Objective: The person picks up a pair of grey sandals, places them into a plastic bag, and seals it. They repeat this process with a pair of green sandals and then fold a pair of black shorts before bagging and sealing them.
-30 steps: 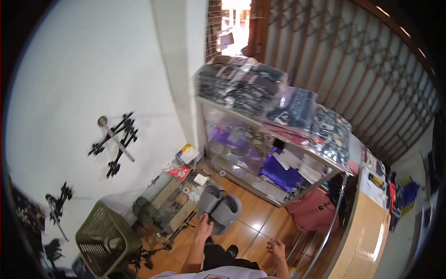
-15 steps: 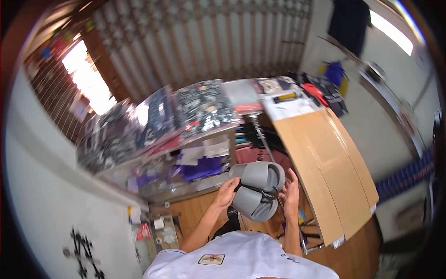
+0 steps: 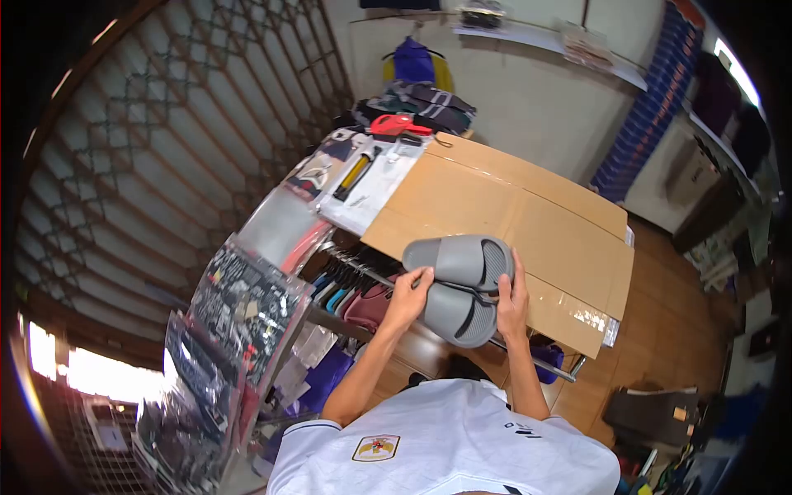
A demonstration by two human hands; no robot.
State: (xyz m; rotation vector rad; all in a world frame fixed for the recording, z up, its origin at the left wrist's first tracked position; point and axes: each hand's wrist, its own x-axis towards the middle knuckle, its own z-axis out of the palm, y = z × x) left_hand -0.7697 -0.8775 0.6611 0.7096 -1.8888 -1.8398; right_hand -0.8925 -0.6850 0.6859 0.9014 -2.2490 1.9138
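Note:
A pair of grey slide sandals point(image 3: 459, 261) is held up in front of my chest, side by side, near the close edge of a cardboard sheet point(image 3: 495, 206). My left hand point(image 3: 409, 297) grips them at their left side, its thumb near the gap between the two. On the other side, my right hand point(image 3: 511, 304) closes on the right ends of both sandals, with its fingers partly hidden behind them. Dark openings show between the straps and the ribbed footbeds.
Left of the cardboard lies a yellow-and-black tool point(image 3: 356, 175) on white packaging. Red-handled gear point(image 3: 399, 125) sits at the far corner. Plastic-wrapped garments point(image 3: 247, 301) cover the counter at left. Clothes on hangers point(image 3: 351, 297) hang below. A blue roll point(image 3: 652, 103) leans against the wall.
My view has turned to the right, so the cardboard now lies straight ahead. The sandals stay in both hands and have moved over toward the cardboard's edge.

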